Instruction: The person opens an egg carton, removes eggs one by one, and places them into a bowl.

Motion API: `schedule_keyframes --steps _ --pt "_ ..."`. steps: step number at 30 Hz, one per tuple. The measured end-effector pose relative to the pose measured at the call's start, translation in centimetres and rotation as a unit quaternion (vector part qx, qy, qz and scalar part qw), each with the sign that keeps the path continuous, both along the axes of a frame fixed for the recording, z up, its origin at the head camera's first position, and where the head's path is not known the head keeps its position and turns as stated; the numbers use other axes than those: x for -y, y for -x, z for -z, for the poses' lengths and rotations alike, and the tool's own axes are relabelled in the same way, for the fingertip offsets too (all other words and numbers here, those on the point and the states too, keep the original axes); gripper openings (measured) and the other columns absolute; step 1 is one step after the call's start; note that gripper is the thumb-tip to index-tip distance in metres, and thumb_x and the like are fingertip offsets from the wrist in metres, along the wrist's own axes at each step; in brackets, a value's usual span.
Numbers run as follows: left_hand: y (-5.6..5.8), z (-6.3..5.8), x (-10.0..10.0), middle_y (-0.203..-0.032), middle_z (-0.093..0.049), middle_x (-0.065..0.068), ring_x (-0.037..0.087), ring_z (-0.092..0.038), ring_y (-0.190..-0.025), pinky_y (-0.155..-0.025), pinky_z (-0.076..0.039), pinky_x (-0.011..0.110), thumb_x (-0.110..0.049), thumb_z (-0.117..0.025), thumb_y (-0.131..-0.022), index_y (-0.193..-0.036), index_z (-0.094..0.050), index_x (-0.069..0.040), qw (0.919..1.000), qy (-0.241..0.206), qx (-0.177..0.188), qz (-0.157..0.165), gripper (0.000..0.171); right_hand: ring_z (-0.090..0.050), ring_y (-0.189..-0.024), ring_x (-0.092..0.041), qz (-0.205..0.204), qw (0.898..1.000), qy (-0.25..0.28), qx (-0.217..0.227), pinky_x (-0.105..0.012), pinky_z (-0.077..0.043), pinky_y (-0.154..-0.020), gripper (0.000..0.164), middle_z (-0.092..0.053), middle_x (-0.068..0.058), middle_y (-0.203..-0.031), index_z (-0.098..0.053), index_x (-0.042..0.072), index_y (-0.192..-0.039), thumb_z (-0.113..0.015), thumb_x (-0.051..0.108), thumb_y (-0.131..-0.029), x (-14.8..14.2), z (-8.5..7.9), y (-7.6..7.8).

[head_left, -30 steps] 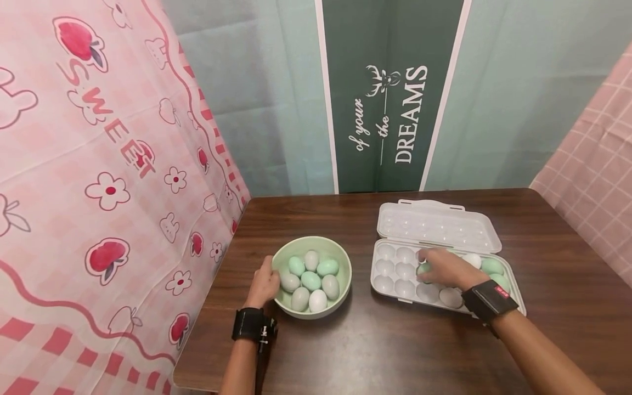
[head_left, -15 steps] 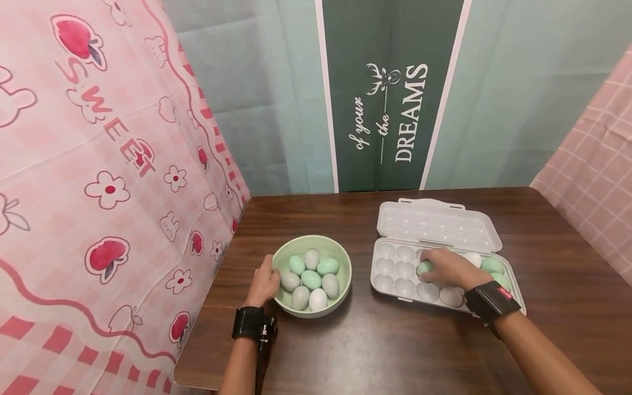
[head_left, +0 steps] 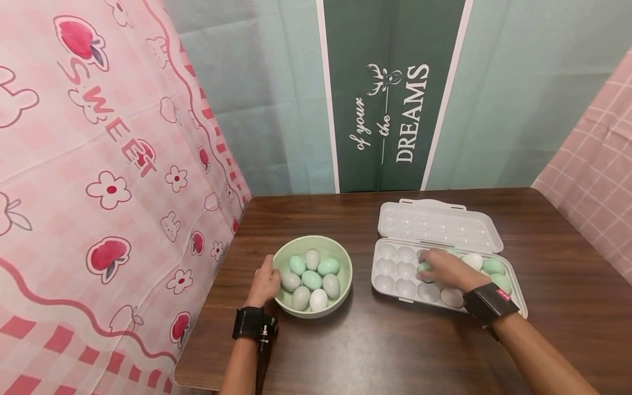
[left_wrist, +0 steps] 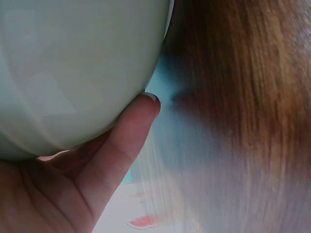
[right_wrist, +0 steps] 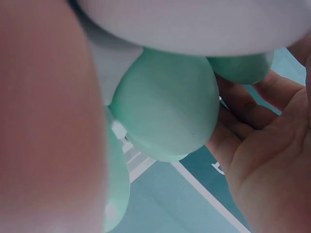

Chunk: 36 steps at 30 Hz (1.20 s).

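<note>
My left hand [head_left: 264, 282] grips the left rim of a pale green bowl [head_left: 312, 315] that holds several green, grey and white eggs. In the left wrist view the thumb [left_wrist: 121, 141] presses along the outside of the bowl. My right hand [head_left: 446, 269] pinches a green egg [head_left: 423, 267] low over the white egg tray [head_left: 406, 271], at the third column of cups from the left. The fingers hide part of that egg and some cups. In the right wrist view another green egg [right_wrist: 167, 102] sits in front of the palm.
The tray's hinged lid [head_left: 439, 225] lies open behind it. A white egg [head_left: 473, 261], green eggs [head_left: 494, 266] and a greyish egg [head_left: 451, 297] fill cups on the tray's right side. Everything stands on a brown wooden table [head_left: 365, 351], with printed cloths hanging at the left, back and right.
Both hands stay in nearly the same places, the left on the bowl and the right with the green egg at the tray. Slightly more of a green egg shows behind the right hand.
</note>
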<state>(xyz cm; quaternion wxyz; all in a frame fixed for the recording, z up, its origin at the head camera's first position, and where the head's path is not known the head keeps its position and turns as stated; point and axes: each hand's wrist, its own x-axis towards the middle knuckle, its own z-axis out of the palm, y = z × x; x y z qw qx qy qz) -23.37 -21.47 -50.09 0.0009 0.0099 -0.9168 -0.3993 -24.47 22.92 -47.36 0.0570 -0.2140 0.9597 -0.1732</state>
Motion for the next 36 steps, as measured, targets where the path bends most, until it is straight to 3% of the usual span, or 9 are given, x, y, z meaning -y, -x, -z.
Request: schedule_keyframes --steps 5,13,16,20,27,36 --pt "0.1 0.1 0.1 -0.130 -0.058 0.024 0.035 -0.060 -0.113 -0.088 -0.051 0.051 -0.009 -0.039 -0.093 -0.131 -0.047 -0.005 1.0000 0.000 -0.001 -0.002 0.039 -0.058 -0.084 -0.023 -0.003 0.999 0.004 -0.038 -0.044 -0.049 -0.078 0.029 -0.064 -0.011 -0.089 -0.067 -0.003 -0.098 -0.072 0.016 -0.078 0.1 0.0 -0.1" --pt "0.2 0.3 0.1 -0.130 -0.058 0.024 0.036 -0.060 -0.113 -0.087 -0.051 0.051 -0.009 -0.039 -0.093 -0.130 -0.047 -0.006 1.0000 0.004 -0.005 -0.004 0.038 -0.046 -0.080 -0.019 0.012 0.998 0.039 -0.049 -0.029 -0.040 -0.069 0.029 -0.053 -0.013 -0.095 -0.063 -0.001 -0.100 -0.067 0.007 -0.073 1.1 -0.7 0.0" --pt "0.2 0.3 0.0 -0.129 -0.058 0.025 0.036 -0.060 -0.112 -0.086 -0.052 0.051 -0.009 -0.039 -0.093 -0.130 -0.047 -0.006 1.0000 0.003 -0.006 -0.003 0.038 -0.044 -0.078 -0.017 -0.002 0.994 0.057 -0.088 -0.028 -0.041 -0.068 0.026 -0.048 -0.012 -0.093 -0.062 0.000 -0.098 -0.064 0.004 -0.073 2.0 -1.0 0.0" --pt "0.3 0.4 0.0 -0.128 -0.059 0.025 0.036 -0.061 -0.111 -0.085 -0.052 0.050 -0.009 -0.040 -0.093 -0.130 -0.047 -0.005 0.9999 0.005 -0.014 -0.003 0.038 -0.044 -0.080 -0.016 -0.020 0.987 0.091 -0.133 -0.033 -0.043 -0.072 0.020 -0.047 -0.011 -0.092 -0.059 0.001 -0.095 -0.060 0.002 -0.076 4.3 -1.2 0.3" --pt "0.3 0.5 0.1 -0.128 -0.059 0.025 0.037 -0.061 -0.111 -0.086 -0.052 0.051 -0.008 -0.040 -0.093 -0.129 -0.048 -0.004 0.9998 0.011 -0.018 -0.001 0.037 -0.041 -0.085 -0.015 -0.056 0.980 0.145 -0.128 -0.031 -0.041 -0.076 0.016 -0.047 -0.009 -0.095 -0.057 0.004 -0.095 -0.057 0.005 -0.079 9.8 -1.2 0.5" --pt "0.4 0.5 0.2 -0.127 -0.060 0.024 0.037 -0.061 -0.112 -0.087 -0.051 0.051 -0.009 -0.040 -0.092 -0.128 -0.049 -0.005 0.9996 0.014 -0.025 -0.005 0.037 -0.042 -0.082 -0.014 -0.117 0.971 0.158 -0.138 -0.028 -0.041 -0.076 0.013 -0.043 -0.004 -0.092 -0.055 0.008 -0.090 -0.057 0.006 -0.078 16.4 -2.0 0.1"
